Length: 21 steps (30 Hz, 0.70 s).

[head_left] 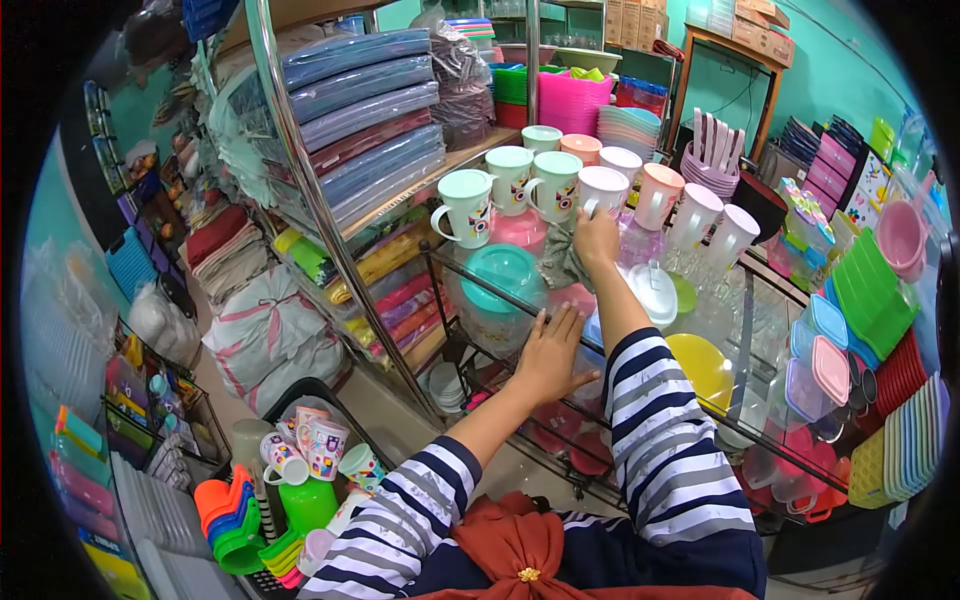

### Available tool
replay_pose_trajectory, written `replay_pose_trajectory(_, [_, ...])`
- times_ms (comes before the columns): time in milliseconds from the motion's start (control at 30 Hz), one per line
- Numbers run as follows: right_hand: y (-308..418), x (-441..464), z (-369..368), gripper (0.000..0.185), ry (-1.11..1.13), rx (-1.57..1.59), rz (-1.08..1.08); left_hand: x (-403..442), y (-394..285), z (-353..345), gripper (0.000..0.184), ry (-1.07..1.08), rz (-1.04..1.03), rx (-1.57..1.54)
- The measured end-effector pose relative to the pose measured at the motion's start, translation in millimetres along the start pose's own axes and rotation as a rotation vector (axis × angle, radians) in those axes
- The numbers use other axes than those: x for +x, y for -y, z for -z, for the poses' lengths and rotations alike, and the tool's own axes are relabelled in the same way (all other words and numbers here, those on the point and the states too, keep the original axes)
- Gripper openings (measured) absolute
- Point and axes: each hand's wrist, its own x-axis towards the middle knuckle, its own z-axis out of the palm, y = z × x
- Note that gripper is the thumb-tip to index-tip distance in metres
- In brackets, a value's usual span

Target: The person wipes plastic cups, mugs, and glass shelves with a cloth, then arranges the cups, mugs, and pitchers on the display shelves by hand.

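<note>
My right hand (597,240) is closed at the handle side of a white lidded mug (604,184); its fingertips touch the mug's front. A bunched grey-green cloth (564,262) hangs against the palm side of this hand. My left hand (548,352) has its fingers spread near the front bar of the glass-topped rack, palm down, and holds nothing. Around the white mug stand several more lidded mugs, among them a mint green mug (466,208) and a peach mug (658,198). A teal-lidded container (502,280) sits just left of the cloth.
A chrome shelf post (318,200) rises at my left, beside stacked plastic-wrapped packs (365,120). Below my left arm, a black basket holds patterned mugs (325,447) and a green cup (308,503). On the right are a yellow bowl (700,368) and clear lidded containers (812,372).
</note>
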Motion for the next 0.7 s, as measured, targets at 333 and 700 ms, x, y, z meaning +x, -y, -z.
replay_pose_trajectory(333, [-5.8,-1.4,-8.6,0.034,-0.054,0.136,0.045,0.6,-1.7,-1.7,0.084,0.026,0.025,0.031])
replay_pose_trajectory(700, [-63.2,-55.1,115.6,0.029,-0.182,-0.083,-0.032,2.2,2.9,-0.5,0.088,-0.018,-0.027,0.043])
